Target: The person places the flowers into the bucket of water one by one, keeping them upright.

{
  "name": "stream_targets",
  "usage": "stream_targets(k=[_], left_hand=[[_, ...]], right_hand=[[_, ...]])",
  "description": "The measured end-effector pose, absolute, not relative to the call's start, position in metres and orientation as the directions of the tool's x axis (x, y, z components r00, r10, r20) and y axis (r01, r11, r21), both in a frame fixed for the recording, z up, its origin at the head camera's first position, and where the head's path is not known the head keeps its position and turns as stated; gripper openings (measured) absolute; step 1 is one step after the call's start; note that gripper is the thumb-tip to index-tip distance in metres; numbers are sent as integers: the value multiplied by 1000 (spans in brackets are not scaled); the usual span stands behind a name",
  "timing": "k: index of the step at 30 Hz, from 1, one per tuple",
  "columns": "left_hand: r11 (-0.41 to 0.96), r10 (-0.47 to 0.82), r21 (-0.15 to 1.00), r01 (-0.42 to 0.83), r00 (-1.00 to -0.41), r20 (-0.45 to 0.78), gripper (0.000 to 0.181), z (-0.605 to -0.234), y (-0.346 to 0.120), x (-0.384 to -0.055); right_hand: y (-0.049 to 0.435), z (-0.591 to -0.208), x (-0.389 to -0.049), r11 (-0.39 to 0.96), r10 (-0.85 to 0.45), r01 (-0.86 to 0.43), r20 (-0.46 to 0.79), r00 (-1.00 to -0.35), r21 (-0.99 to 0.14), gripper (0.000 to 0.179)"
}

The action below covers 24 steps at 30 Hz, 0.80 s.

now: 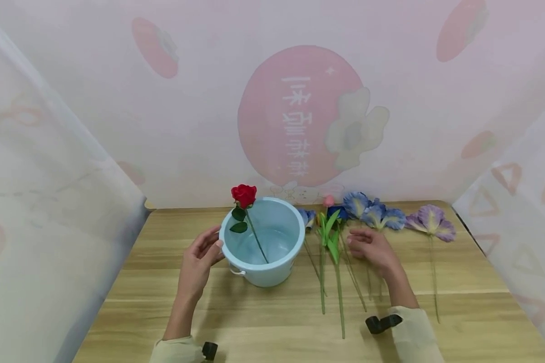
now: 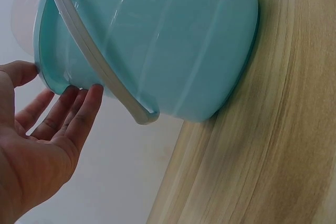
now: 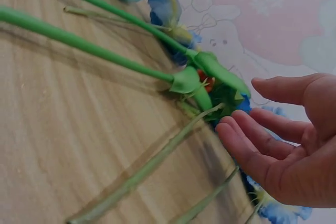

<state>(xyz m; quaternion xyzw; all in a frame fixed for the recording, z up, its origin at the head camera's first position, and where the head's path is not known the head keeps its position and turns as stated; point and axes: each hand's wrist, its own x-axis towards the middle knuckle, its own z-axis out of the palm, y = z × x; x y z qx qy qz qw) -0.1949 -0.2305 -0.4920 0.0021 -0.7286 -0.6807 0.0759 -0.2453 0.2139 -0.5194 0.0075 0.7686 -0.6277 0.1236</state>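
Note:
A light blue bucket (image 1: pixel 263 275) stands on the table, a single red rose (image 1: pixel 244 195) leaning inside it with its bloom above the rim. My left hand (image 1: pixel 197 262) holds the bucket's left rim; in the left wrist view the thumb is at the rim and the fingertips (image 2: pixel 94 90) lie against the outer wall, beside the white handle (image 2: pixel 100 61). Over the flowers right of the bucket, my right hand (image 1: pixel 372 248) has thumb and fingers apart, nothing between them. Closest to it are green-stemmed flowers (image 1: pixel 331 239) and a dark blue bloom (image 1: pixel 338 214).
Blue flowers (image 1: pixel 381 218) lie along the table's back edge, and a purple one (image 1: pixel 431 222) is farther right. Several stems point toward the front of the wooden table (image 1: pixel 272 327). A printed cloth (image 1: pixel 200 126) hangs behind, with cloth at both sides too.

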Motion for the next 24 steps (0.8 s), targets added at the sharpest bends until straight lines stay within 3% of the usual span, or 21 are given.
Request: stream_targets(k=[24], left_hand=[[87,-106,992,88,-990,97,46,-492,-232,-194]], right_hand=[[204,-538,-250,217,-159,274,-311,-937,-937,53]])
